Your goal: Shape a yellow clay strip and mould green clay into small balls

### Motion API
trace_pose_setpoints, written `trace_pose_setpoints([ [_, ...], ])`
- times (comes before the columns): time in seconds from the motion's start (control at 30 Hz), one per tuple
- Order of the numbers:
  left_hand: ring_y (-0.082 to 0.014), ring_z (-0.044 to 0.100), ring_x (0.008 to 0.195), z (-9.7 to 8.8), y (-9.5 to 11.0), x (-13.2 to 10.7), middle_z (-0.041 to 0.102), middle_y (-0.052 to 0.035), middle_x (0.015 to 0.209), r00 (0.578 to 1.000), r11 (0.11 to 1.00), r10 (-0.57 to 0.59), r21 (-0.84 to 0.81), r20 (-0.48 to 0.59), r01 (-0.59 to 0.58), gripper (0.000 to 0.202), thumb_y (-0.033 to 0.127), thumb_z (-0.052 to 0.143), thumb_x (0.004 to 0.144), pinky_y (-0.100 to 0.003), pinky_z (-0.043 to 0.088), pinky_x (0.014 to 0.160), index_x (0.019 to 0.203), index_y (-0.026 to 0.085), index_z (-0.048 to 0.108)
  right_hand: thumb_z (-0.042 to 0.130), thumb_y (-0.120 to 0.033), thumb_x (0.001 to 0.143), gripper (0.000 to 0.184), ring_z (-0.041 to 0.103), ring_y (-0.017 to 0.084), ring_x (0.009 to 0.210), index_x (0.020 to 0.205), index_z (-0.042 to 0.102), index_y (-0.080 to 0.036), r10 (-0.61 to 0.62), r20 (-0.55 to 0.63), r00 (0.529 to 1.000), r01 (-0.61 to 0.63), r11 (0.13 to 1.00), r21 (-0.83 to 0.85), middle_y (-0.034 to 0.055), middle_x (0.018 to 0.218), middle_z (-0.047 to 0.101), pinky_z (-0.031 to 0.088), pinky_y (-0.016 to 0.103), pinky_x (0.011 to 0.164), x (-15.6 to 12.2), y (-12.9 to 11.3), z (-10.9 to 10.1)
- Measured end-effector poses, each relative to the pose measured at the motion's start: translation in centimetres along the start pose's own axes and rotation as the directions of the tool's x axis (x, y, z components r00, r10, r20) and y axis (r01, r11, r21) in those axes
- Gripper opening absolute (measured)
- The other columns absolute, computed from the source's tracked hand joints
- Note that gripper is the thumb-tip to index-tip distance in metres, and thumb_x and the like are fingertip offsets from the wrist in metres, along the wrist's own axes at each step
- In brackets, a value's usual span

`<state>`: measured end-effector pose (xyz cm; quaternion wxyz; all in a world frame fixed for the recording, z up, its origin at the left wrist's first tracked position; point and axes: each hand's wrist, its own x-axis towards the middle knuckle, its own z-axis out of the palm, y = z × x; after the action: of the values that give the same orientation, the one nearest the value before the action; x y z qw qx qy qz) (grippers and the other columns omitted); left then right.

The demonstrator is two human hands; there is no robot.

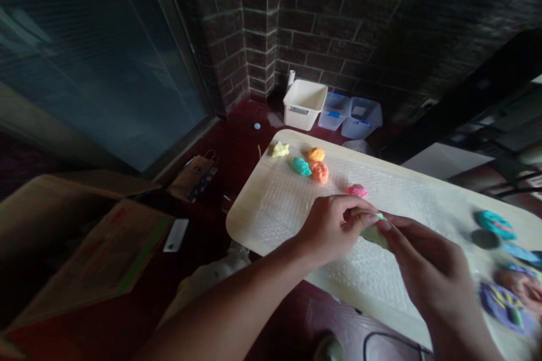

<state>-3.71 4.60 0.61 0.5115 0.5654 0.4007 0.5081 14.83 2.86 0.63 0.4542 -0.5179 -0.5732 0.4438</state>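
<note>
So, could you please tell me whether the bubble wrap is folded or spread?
Spread: the bubble wrap lies flat across much of the table.

The left hand [332, 228], above the table [248, 208], is bare, with slim fingers, a rounded knuckle line and a short nail on the thumb. Its wrist is narrow, and the left forearm [262, 287], bare and smooth in outline, widens on the near side of the table. The right hand [436, 259], also above the table, is bare too, its fingers long and tapering, its back broad. The right forearm [461, 330], by the table's near edge, shows as a short, bare, blurred stretch.
</note>
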Motion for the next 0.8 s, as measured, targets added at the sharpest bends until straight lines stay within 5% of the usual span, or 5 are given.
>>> trace_pose_setpoints([
  [0.13,-0.0221,0.074,0.096,0.3,-0.5,0.2,0.079,-0.0134,0.109,0.995,0.993,-0.078,-0.098,-0.054,0.073,0.042,0.035,0.080,0.090,-0.032,0.058,0.084,0.125,0.015,0.071,0.082,-0.043,0.089,0.030,0.071,0.021,0.075,0.110,0.082,-0.022,-0.013,-0.045,0.999,0.013,1.000,0.012,0.0097,0.094,0.080,0.058,0.027,0.059,0.2,0.2,0.4],
  [0.4,-0.0249,0.075,0.100,0.7,-0.8,0.6,0.080,-0.0127,0.111,0.981,0.979,-0.145,-0.128,0.131,0.161,0.028,0.033,0.072,0.095,-0.035,0.059,0.089,0.115,0.014,0.078,0.080,-0.041,0.091,0.022,0.068,0.017,0.065,0.095,0.079,-0.020,-0.131,-0.171,0.977,0.111,0.986,-0.121,0.0050,0.079,0.074,0.055,0.024,0.054,-0.1,-0.5,0.5],
  [0.57,-0.0239,0.076,0.097,1.1,-0.6,0.7,0.082,-0.0096,0.104,0.991,0.989,-0.130,-0.067,0.041,0.133,0.018,0.025,0.074,0.092,-0.032,0.059,0.088,0.105,0.014,0.080,0.070,-0.034,0.099,0.020,0.074,0.021,0.083,0.111,0.078,-0.020,-0.236,-0.048,0.970,0.213,0.933,-0.291,0.0085,0.098,0.078,0.061,0.033,0.072,-0.2,-0.2,-0.3],
  [0.8,-0.0234,0.078,0.091,1.1,-0.5,0.8,0.084,-0.0094,0.101,0.994,0.991,-0.106,0.078,0.003,0.106,0.016,0.023,0.074,0.091,-0.031,0.060,0.083,0.101,0.014,0.083,0.068,-0.022,0.099,0.013,0.070,0.016,0.072,0.099,0.081,-0.019,-0.302,0.004,0.953,0.281,0.884,-0.372,0.0053,0.087,0.076,0.057,0.030,0.064,-0.2,-0.9,-0.9],
])
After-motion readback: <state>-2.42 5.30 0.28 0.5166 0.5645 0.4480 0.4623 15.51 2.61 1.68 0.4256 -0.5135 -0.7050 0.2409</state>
